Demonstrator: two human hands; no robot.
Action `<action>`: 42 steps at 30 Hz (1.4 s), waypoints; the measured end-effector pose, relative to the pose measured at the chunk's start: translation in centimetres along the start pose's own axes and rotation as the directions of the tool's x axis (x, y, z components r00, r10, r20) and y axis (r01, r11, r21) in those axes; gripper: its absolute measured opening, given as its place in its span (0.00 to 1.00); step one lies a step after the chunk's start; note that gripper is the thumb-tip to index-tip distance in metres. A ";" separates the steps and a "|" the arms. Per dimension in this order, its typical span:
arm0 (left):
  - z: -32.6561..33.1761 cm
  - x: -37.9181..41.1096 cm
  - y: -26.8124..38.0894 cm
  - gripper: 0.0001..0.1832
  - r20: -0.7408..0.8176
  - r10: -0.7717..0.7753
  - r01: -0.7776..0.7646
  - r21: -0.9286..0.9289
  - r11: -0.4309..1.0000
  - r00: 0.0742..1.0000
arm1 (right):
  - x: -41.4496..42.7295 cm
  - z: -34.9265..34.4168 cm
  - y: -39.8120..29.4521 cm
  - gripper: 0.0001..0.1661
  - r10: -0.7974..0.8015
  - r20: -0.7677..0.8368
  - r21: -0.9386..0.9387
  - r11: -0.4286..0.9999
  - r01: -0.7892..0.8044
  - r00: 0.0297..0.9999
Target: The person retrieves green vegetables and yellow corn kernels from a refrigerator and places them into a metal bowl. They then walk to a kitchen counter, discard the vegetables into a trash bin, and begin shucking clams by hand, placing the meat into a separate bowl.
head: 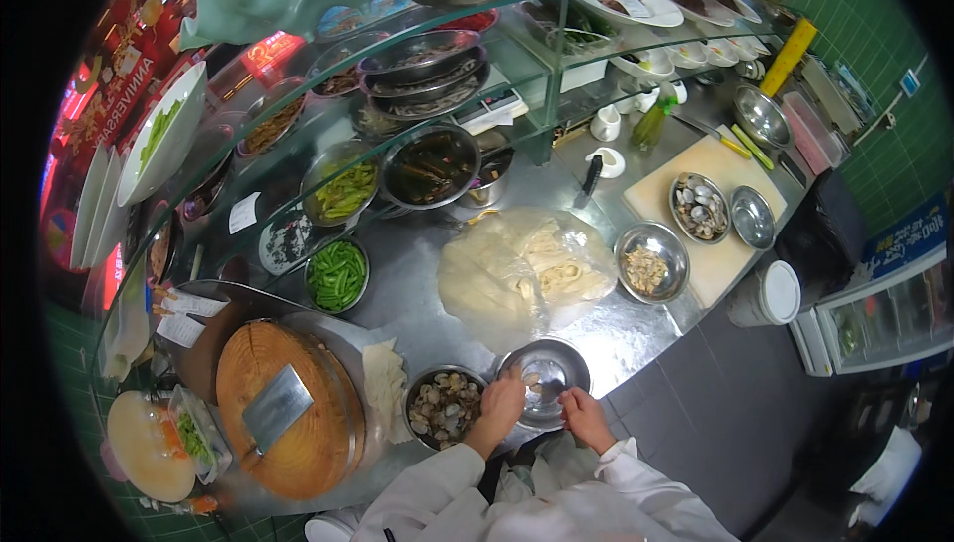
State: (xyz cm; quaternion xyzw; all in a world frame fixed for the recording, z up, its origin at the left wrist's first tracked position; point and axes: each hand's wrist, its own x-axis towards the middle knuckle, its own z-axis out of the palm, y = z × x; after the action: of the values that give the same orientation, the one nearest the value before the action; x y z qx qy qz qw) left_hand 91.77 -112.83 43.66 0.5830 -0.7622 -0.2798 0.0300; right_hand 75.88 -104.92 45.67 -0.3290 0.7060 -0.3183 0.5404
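A stainless-steel bowl sits at the counter's front edge, with a few small pale pieces inside it. My left hand is over its left rim, fingers pointing into the bowl; what they may hold is hidden. At the right rim my right hand has its fingers curled, and a small dark shape shows by the fingertips, too blurred to name. Left of my left hand stands a metal bowl of clams in their shells. Beyond, to the right, another steel bowl holds pale shelled pieces.
A cleaver lies on a round wooden chopping block. Noodle-like dough in clear plastic covers mid-counter. Green pods fill a bowl. A pale cutting board carries a bowl of shells and a knife. Glass shelves overhang the back.
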 end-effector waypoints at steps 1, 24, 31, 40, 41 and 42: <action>-1.9 -1.1 0.3 0.12 -0.019 -0.019 0.019 -0.020 1.000 1.000 | 0.3 0.2 0.0 0.15 -0.015 0.010 -0.040 0.999 0.016 1.000; -5.8 -3.4 -10.5 0.12 -0.279 0.154 -0.145 0.051 0.988 0.948 | -0.6 8.7 -3.5 0.15 -0.237 0.183 -0.307 0.908 0.284 0.954; -6.8 -2.8 -11.0 0.10 -0.348 0.150 -0.152 0.021 0.988 0.925 | -0.5 8.3 -2.6 0.16 -0.216 0.135 -0.276 0.929 0.246 0.967; -6.7 -2.2 -11.0 0.06 -0.346 0.171 -0.200 -0.049 0.979 0.923 | -1.1 9.3 -3.3 0.17 -0.296 0.149 -0.300 0.896 0.328 0.943; -6.9 -2.3 -11.0 0.05 -0.348 0.150 -0.190 -0.085 0.978 0.925 | -1.1 9.8 -3.6 0.18 -0.331 0.152 -0.278 0.890 0.362 0.931; -7.4 -2.6 -10.6 0.05 -0.318 0.093 -0.152 -0.167 0.974 0.943 | -1.1 10.2 -4.1 0.19 -0.330 0.169 -0.309 0.877 0.368 0.929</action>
State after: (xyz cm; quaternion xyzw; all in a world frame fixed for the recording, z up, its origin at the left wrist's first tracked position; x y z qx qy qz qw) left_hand 104.58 -115.14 45.67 0.5654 -0.7529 -0.2539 0.2212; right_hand 86.50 -107.42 47.43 -0.5554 0.6475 -0.2669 0.4483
